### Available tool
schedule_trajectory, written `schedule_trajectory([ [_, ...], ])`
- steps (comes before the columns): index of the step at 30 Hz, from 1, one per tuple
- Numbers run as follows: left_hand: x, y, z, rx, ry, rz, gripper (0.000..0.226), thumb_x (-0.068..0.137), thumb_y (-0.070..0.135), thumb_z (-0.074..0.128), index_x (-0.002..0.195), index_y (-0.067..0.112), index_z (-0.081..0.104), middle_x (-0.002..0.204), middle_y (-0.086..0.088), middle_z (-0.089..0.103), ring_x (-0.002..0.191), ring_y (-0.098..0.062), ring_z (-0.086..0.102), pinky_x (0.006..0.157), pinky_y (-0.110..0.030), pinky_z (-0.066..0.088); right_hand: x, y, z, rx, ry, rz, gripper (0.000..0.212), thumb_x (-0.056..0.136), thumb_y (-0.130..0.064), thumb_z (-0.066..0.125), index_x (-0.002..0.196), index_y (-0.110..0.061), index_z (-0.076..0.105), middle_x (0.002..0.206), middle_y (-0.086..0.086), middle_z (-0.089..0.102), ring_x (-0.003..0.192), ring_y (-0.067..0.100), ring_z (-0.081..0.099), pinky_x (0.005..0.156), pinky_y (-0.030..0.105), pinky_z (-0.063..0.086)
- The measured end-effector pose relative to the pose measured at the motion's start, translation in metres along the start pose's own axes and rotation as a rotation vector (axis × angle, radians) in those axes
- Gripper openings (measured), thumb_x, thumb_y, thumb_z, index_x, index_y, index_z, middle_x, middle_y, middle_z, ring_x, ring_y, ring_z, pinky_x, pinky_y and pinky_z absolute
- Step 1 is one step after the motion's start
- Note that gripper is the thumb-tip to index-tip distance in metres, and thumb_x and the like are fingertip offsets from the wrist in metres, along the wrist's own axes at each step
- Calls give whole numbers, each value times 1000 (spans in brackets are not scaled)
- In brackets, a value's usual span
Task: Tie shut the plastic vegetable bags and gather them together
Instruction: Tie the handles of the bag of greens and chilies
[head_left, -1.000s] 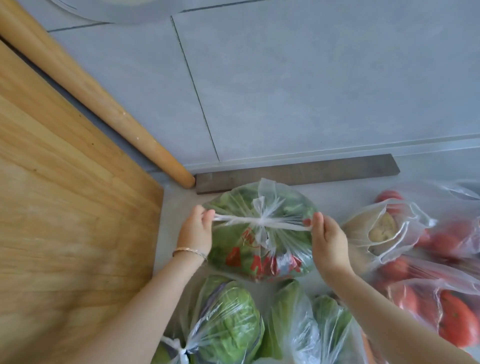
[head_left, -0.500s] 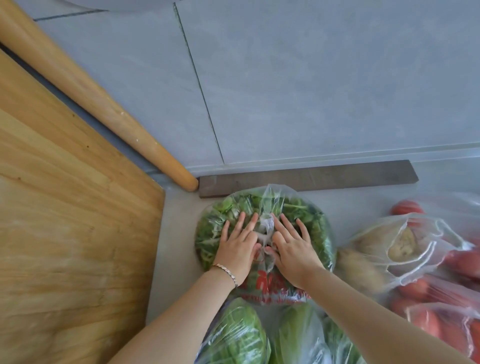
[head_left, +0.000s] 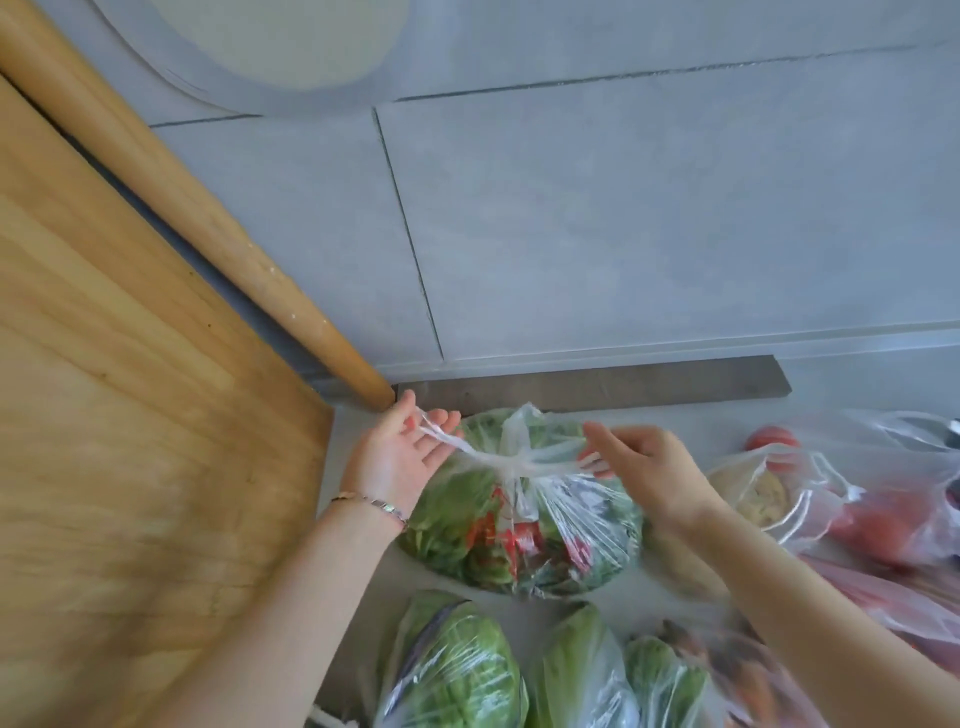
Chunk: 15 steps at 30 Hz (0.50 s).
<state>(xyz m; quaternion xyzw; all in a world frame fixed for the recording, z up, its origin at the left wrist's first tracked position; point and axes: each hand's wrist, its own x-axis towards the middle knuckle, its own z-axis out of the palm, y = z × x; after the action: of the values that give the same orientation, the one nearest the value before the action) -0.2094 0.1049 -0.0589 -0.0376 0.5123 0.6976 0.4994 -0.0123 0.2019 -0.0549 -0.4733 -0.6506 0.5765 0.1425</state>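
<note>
A clear plastic bag of leafy greens (head_left: 519, 525) with red print lies on the grey counter, its top gathered into a knot (head_left: 514, 462). My left hand (head_left: 402, 457) is palm up at the bag's left, with the left handle strip pinched between thumb and fingers. My right hand (head_left: 641, 467) pinches the right handle strip at the bag's right. Both strips stretch sideways from the knot. Nearer me lie a bag of cabbage (head_left: 457, 670) and bags of lettuce (head_left: 582, 675).
A large wooden board (head_left: 130, 441) and a wooden rolling pin (head_left: 197, 228) lean at the left. A grey strip (head_left: 597, 387) runs along the tiled wall. Bags of potatoes (head_left: 763, 493) and tomatoes (head_left: 893, 514) lie at the right.
Half a second ago both hands pressed flat on the greens bag. Now they have lifted and hold the two handle strips, pulled apart to either side of the knot.
</note>
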Motion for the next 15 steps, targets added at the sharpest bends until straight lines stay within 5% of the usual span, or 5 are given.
schedule_trajectory([
  [3, -12, -3, 15, -51, -110, 77, 33, 95, 24, 39, 65, 13, 48, 55, 3, 52, 62, -13, 53, 89, -41, 46, -9, -18, 0, 221, -193, -119, 33, 80, -37, 63, 82, -4, 70, 89, 4, 70, 87, 15, 60, 82, 24, 43],
  [5, -17, -5, 27, 13, -193, 139, 28, 93, 21, 40, 71, 14, 55, 53, 6, 53, 52, -9, 52, 76, -35, 50, -8, -26, 6, 451, -327, -221, 25, 71, -44, 68, 74, -20, 70, 101, 2, 72, 105, 19, 62, 95, 30, 45],
  [7, -13, -6, 39, 162, -249, 237, 24, 94, 17, 40, 79, 16, 59, 51, 6, 50, 45, -7, 48, 54, -25, 46, -2, -28, 18, 627, -380, -262, 21, 76, -42, 65, 82, -23, 69, 79, 4, 71, 86, 20, 66, 85, 32, 51],
  [10, 6, -10, 40, 520, -250, 378, 26, 96, 8, 39, 81, 17, 58, 51, 3, 41, 36, -4, 30, 38, -15, 26, 12, -17, 27, 699, -97, -141, 19, 93, -20, 48, 80, -16, 63, 45, -7, 37, 42, 8, 39, 54, 26, 45],
  [15, 32, -33, -19, 830, -123, 221, 29, 96, 6, 37, 74, 12, 55, 57, -5, 36, 31, 0, 26, 36, -14, 26, 21, 49, 21, 513, 83, 95, 22, 96, -7, 42, 80, -4, 57, 38, -8, 28, 35, 8, 24, 38, 19, 28],
])
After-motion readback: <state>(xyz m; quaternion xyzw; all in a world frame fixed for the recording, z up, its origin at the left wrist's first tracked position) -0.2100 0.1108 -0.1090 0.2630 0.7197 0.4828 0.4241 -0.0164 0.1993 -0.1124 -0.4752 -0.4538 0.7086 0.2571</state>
